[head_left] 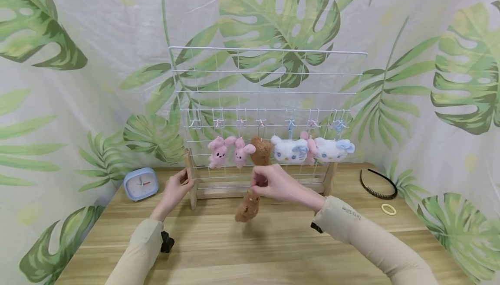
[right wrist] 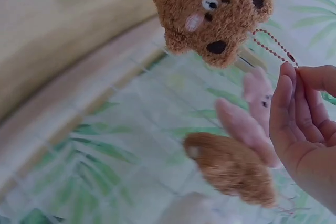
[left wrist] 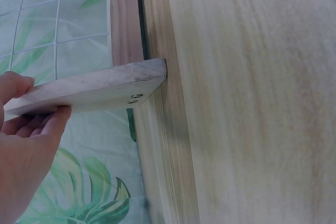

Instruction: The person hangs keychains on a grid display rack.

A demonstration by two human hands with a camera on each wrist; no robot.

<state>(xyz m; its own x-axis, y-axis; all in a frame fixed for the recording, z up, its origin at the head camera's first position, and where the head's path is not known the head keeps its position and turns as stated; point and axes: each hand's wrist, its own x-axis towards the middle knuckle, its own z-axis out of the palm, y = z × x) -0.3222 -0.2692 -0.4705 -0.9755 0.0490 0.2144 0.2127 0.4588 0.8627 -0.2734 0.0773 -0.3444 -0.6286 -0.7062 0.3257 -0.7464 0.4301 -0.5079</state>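
Observation:
My right hand (head_left: 279, 183) pinches the beaded chain (right wrist: 270, 43) of a brown plush bear keychain (right wrist: 197, 17). In the head view that bear (head_left: 248, 208) dangles below the fingers, in front of a white wire grid rack (head_left: 269, 50). A second brown plush (head_left: 261, 149) hangs from a rack hook just above the hand. At the rack's left end my left hand (head_left: 174, 191) grips the wooden side post (head_left: 191, 183). Seen from the left wrist, the thumb lies on one face of the post (left wrist: 94, 85) and the fingers on the other.
Pink plush bunnies (head_left: 218, 152) and white plush cat heads (head_left: 290, 149) hang along the same row of hooks. A blue clock (head_left: 141, 184) stands at left on the wooden table (head_left: 273, 250). On the right lie a black headband (head_left: 384, 196) and a yellow ring (head_left: 388, 209).

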